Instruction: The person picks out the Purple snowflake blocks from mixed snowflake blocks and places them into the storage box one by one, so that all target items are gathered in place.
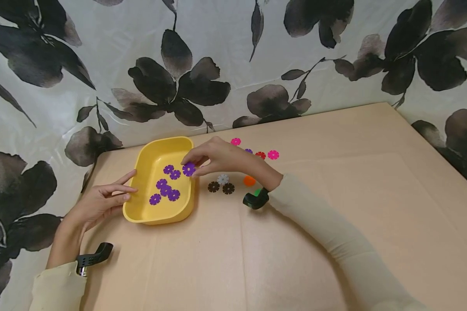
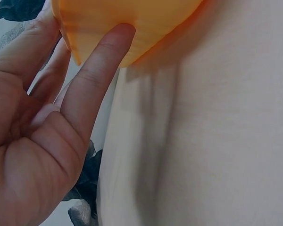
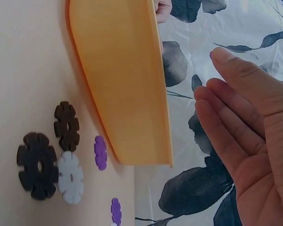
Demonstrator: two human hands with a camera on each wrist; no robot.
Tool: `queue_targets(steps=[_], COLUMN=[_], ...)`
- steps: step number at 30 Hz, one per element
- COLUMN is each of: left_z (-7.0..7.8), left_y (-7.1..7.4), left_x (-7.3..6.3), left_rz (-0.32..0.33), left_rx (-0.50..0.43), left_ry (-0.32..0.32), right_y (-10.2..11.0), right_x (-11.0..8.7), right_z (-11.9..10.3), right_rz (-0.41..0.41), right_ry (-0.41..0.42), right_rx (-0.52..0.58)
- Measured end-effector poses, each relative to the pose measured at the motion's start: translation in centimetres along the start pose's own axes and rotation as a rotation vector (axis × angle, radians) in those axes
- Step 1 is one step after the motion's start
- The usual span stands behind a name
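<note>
A shallow yellow tray (image 1: 142,209) stands toward the table's left side, holding several purple flower-shaped discs (image 1: 165,190). My left hand (image 1: 101,201) grips its left edge; in the left wrist view one digit lies along the outer wall and others reach up at the rim. My right hand (image 1: 218,157) is over the tray's right rim and pinches a purple flower-shaped disc (image 1: 188,169) between thumb and fingertips. In the right wrist view only a sliver of purple shows at the thumb tip of that hand (image 3: 254,122).
Right of the tray lie two dark discs (image 1: 228,188) and a white one (image 1: 223,179). Beyond, partly behind the right arm, are pink (image 1: 273,154), red (image 1: 260,154), orange (image 1: 249,180) and green (image 1: 257,192) discs. A floral cloth (image 1: 233,82) hangs behind the table.
</note>
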State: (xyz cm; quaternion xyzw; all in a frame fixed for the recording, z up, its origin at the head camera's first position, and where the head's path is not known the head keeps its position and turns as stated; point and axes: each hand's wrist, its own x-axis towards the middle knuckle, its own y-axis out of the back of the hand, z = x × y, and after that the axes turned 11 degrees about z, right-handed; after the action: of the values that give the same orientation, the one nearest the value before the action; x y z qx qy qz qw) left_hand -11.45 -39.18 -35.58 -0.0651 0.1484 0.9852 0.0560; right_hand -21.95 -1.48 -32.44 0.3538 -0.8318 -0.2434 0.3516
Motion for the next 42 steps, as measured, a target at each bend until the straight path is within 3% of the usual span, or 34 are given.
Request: queue_targets(steps=[17,27,42], left_z=[0.1,0.2,0.3], left_y=[0.1,0.4,0.1], left_x=[-0.2,-0.3,0.0], left_rz=[0.001,-0.018,-0.015], left_rx=[0.003,-0.01,-0.028], left_ry=[0.021,-0.005,0.018], right_y=[-1.1,-2.1,-2.3], right_x=[1.4,2.6,2.8], right_z=[0.1,-0.4,0.2], right_rz=[-0.039,-0.081,-0.069], right_ry=[-0.047,-0.11,-0.203], right_rx=[0.008,0.014,0.043])
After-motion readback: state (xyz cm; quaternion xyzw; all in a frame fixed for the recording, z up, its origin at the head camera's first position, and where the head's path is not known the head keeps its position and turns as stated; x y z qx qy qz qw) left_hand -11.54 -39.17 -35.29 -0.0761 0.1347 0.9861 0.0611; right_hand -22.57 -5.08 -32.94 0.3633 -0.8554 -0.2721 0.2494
